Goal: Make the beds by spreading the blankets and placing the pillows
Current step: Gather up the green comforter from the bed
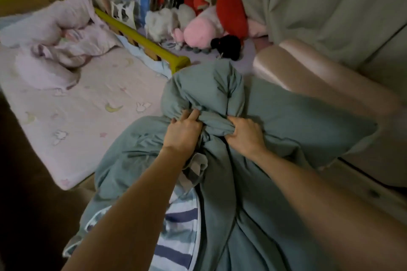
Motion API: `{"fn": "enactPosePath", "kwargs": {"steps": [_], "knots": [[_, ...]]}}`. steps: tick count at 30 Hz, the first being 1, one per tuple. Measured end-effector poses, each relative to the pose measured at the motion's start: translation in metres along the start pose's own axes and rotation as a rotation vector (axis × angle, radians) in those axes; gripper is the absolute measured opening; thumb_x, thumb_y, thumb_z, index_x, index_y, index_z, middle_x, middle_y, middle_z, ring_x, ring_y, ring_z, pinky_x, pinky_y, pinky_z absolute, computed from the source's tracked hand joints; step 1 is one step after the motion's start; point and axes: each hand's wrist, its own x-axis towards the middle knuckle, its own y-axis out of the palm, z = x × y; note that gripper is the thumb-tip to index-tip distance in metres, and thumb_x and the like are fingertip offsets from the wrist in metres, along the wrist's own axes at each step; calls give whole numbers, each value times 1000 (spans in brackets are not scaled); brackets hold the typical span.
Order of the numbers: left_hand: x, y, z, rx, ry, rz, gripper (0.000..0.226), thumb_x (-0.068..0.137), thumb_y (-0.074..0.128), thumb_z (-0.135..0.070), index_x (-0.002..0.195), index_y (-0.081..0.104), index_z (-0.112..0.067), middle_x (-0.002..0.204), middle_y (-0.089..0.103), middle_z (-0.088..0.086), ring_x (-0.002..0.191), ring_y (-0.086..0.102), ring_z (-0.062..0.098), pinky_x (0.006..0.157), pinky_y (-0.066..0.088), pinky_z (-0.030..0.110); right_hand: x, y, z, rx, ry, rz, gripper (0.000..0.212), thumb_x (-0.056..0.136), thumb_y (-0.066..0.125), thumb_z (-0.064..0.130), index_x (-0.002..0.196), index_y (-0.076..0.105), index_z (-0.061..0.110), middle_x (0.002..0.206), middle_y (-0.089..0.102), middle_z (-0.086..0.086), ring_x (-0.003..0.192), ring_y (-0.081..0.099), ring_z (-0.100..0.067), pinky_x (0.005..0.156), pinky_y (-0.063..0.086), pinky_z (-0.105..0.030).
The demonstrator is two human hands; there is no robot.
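**Bunched blanket, two tight grips: risk of dragging the wrong layers**

Dim bedroom, two sleeping surfaces side by side. Small cot mattress (72, 121) with moon-and-rabbit sheet fills the left of the frame; yellow rail (141, 38) runs diagonally along its far edge. Larger bed takes centre and right, padded headboard (319, 77) at right, curtain (319, 0) above it.

Teal blanket (253, 193) is heaped in the centre, running from the bottom edge up to a wadded lump just below the rail end. Nothing is spread yet.

Left hand (184, 131) is clenched on a fold of the lump, index finger poking forward. Right hand (245, 133) is fisted on the fabric just beside it. Hands sit near each other, both clamped on the same bunch.

Risks from here, as I judge them:
- Grips are mid-wad, not on an edge or corner. Pulling will likely shift the knot as a mass, not open it.
- Striped fabric (176, 237) is tangled under the blanket at lower centre. A hard shake could drag it along or dump it on the floor.
- Teal pillow (308, 121) at right lies partly under the heap; can't tell how much is pinned. A lift could flip it off the bed.
- Plush toys (204, 28) sit upper centre, beyond the lump. A forward throw would bury or knock them.
- Blanket could snag on the rail end, which looks to touch the lump.
- Pink blanket (59, 35) in the cot, upper left, is crumpled and untouched.
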Motion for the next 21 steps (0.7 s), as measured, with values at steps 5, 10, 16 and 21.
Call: {"fn": "enactPosePath", "kwargs": {"steps": [5, 10, 16, 21], "knots": [[47, 129, -12, -37, 23, 97, 36, 97, 45, -13, 132, 52, -9, 147, 26, 6, 137, 23, 32, 108, 34, 49, 31, 106, -79, 4, 91, 125, 24, 85, 55, 16, 105, 59, 5, 106, 67, -18, 96, 62, -37, 73, 45, -37], [75, 201, -9, -32, -17, 143, 34, 98, 46, -13, 131, 53, -8, 144, 31, 6, 134, 29, 31, 93, 45, 46, 51, 180, -114, 51, 114, 145, 26, 90, 50, 15, 110, 58, 1, 109, 65, -23, 99, 60, -39, 76, 44, -38], [80, 215, -16, -20, -52, 170, 34, 97, 45, -9, 129, 54, -3, 146, 28, 9, 135, 25, 33, 105, 37, 51, 58, 199, -130, 74, 100, 166, 31, 94, 47, 16, 119, 55, 0, 117, 61, -26, 104, 58, -41, 82, 45, -38], [45, 166, -26, -22, -70, 233, 62, 88, 60, -20, 144, 35, -10, 158, 10, 10, 146, 5, 31, 118, 13, 50, 22, 159, -116, 65, 87, 209, 49, 90, 58, 27, 128, 42, 1, 127, 47, -27, 114, 49, -41, 89, 41, -42]]}}
